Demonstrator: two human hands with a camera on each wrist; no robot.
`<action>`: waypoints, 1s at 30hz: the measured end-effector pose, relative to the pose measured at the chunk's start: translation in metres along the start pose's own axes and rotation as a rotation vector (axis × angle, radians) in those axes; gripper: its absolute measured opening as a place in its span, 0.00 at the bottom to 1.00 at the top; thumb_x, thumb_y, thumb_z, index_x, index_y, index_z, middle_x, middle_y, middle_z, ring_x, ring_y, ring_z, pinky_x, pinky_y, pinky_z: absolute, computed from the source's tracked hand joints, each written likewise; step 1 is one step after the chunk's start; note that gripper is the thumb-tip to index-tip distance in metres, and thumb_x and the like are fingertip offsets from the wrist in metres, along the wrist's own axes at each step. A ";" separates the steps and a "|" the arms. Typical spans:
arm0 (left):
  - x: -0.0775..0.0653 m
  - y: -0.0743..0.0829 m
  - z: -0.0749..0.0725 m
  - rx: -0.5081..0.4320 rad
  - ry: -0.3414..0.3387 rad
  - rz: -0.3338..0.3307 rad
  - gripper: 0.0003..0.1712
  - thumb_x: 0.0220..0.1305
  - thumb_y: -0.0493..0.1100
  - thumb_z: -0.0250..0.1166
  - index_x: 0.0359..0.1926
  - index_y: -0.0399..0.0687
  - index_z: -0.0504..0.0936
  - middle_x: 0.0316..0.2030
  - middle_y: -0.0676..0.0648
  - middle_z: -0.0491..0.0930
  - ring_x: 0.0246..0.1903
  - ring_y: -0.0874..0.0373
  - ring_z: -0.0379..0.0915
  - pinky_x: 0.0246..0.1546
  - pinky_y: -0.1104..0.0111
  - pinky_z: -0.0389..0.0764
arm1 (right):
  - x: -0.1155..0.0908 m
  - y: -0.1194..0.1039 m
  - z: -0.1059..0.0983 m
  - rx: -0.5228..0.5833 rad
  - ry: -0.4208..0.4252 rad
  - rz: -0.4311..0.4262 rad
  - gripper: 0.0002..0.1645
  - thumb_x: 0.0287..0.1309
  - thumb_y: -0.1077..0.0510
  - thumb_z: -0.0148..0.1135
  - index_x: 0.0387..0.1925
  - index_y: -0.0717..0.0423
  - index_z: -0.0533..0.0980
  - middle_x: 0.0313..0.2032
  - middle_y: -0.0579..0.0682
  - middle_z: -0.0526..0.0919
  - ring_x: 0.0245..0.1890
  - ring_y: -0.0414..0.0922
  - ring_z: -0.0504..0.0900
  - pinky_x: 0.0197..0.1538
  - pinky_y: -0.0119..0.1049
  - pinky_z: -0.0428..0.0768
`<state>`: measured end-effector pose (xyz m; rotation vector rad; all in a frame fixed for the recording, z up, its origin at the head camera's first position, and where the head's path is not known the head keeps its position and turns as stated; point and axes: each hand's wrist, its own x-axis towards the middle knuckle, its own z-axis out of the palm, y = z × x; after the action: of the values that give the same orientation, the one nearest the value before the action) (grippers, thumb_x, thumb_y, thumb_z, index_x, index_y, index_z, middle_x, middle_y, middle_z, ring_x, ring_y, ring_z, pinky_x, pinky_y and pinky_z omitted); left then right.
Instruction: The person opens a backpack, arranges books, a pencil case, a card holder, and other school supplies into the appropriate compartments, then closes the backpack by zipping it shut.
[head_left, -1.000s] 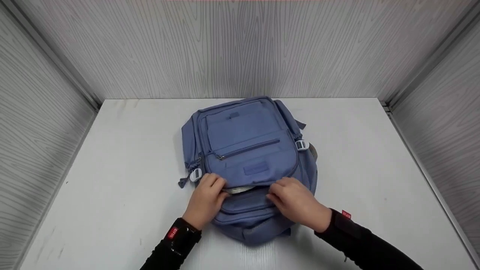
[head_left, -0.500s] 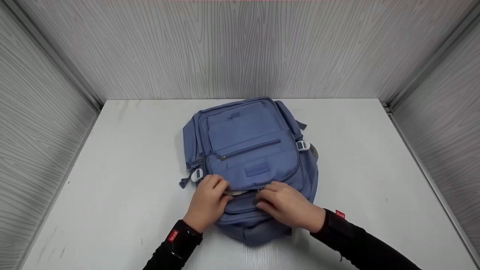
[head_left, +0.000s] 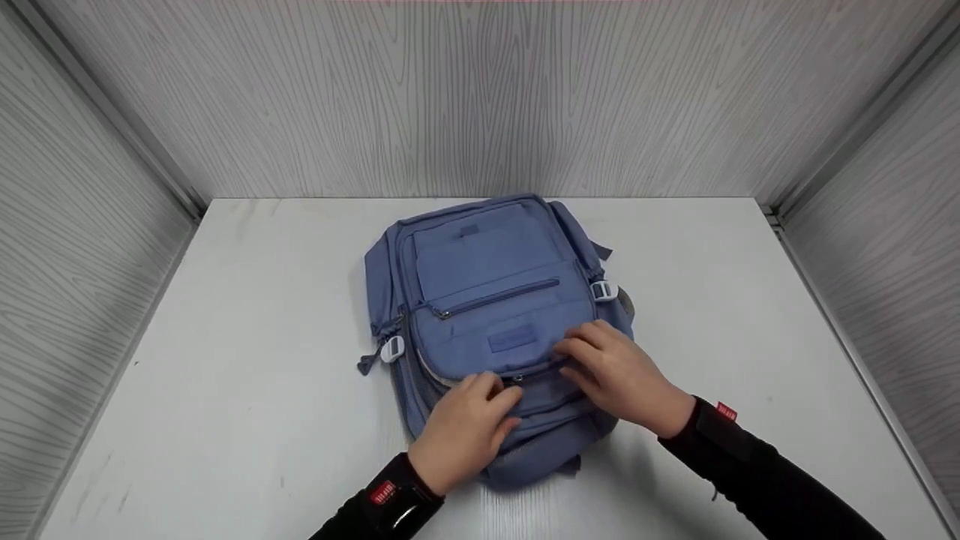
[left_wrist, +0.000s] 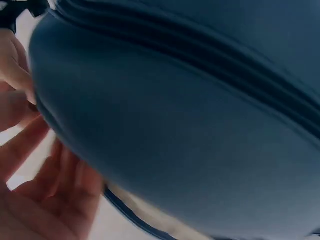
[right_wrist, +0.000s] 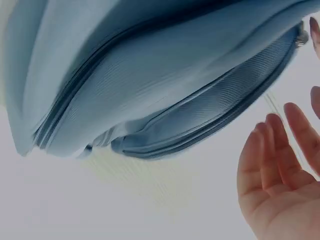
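Note:
A blue backpack (head_left: 487, 262) lies on the white table, its zipped front pocket edge toward me. My left hand (head_left: 465, 431) is at the middle of that edge, fingertips beside a small metal zipper slider (head_left: 517, 379); thumb and forefinger look parted. Further right, my right hand (head_left: 622, 375) has its loosely bent fingertips at the pocket edge. In the left wrist view, the left hand's fingers (left_wrist: 70, 185) extend beside the fabric. The right wrist view shows the right hand (right_wrist: 280, 185) relaxed and apart from the bag, with the slider (right_wrist: 302, 37) near another fingertip.
White strap buckles (head_left: 604, 291) sit at both sides of the backpack. A dark zipper pull (head_left: 366, 364) hangs off its left side. The white tabletop (head_left: 247, 337) is enclosed by grey wood-grain panels (head_left: 480, 97) at the back and sides.
My left hand has let go of the pocket's left edge and shifted right to the slider. My right hand has moved up and right from the slider. The pocket edge's left part is now uncovered.

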<state>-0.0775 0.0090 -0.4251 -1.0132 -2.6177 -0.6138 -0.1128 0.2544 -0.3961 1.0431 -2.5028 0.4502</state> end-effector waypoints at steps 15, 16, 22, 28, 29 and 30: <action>-0.004 0.002 0.013 -0.175 0.146 -0.115 0.08 0.55 0.30 0.70 0.34 0.43 0.80 0.28 0.48 0.76 0.30 0.56 0.75 0.35 0.67 0.79 | -0.002 0.007 0.019 -0.187 0.020 -0.062 0.13 0.44 0.62 0.76 0.32 0.54 0.78 0.32 0.49 0.80 0.34 0.47 0.76 0.35 0.40 0.75; -0.006 0.000 0.012 -0.191 0.155 -0.123 0.08 0.54 0.30 0.70 0.34 0.42 0.80 0.29 0.48 0.76 0.31 0.56 0.76 0.36 0.67 0.79 | -0.001 0.007 0.019 -0.191 0.020 -0.062 0.13 0.44 0.62 0.76 0.31 0.54 0.78 0.31 0.49 0.80 0.33 0.47 0.75 0.35 0.40 0.74; -0.022 -0.019 0.001 -0.212 0.188 -0.209 0.10 0.53 0.28 0.70 0.32 0.43 0.78 0.29 0.50 0.78 0.33 0.57 0.77 0.37 0.66 0.80 | 0.000 0.009 0.022 -0.181 0.044 -0.069 0.13 0.44 0.63 0.75 0.29 0.54 0.76 0.28 0.49 0.77 0.30 0.46 0.73 0.35 0.39 0.74; -0.038 -0.047 -0.015 -0.219 0.205 -0.332 0.12 0.53 0.27 0.69 0.27 0.45 0.77 0.27 0.52 0.76 0.29 0.60 0.74 0.32 0.68 0.77 | -0.001 0.010 0.025 -0.169 0.055 -0.075 0.15 0.43 0.65 0.76 0.28 0.54 0.75 0.27 0.48 0.76 0.30 0.45 0.72 0.35 0.38 0.75; -0.039 -0.053 -0.017 -0.223 0.202 -0.351 0.12 0.53 0.26 0.69 0.26 0.45 0.76 0.27 0.52 0.76 0.29 0.61 0.73 0.31 0.69 0.77 | -0.001 0.010 0.025 -0.170 0.054 -0.073 0.15 0.42 0.65 0.76 0.28 0.54 0.75 0.27 0.48 0.76 0.30 0.45 0.72 0.35 0.38 0.75; -0.040 -0.058 -0.018 -0.225 0.198 -0.370 0.12 0.53 0.26 0.69 0.26 0.45 0.76 0.26 0.51 0.76 0.29 0.61 0.73 0.31 0.69 0.77 | -0.001 0.010 0.025 -0.170 0.053 -0.071 0.15 0.42 0.65 0.76 0.28 0.54 0.75 0.27 0.48 0.76 0.30 0.45 0.72 0.36 0.38 0.75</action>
<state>-0.0869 -0.0615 -0.4414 -0.4867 -2.6129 -1.0546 -0.1252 0.2509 -0.4201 1.0354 -2.4006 0.2371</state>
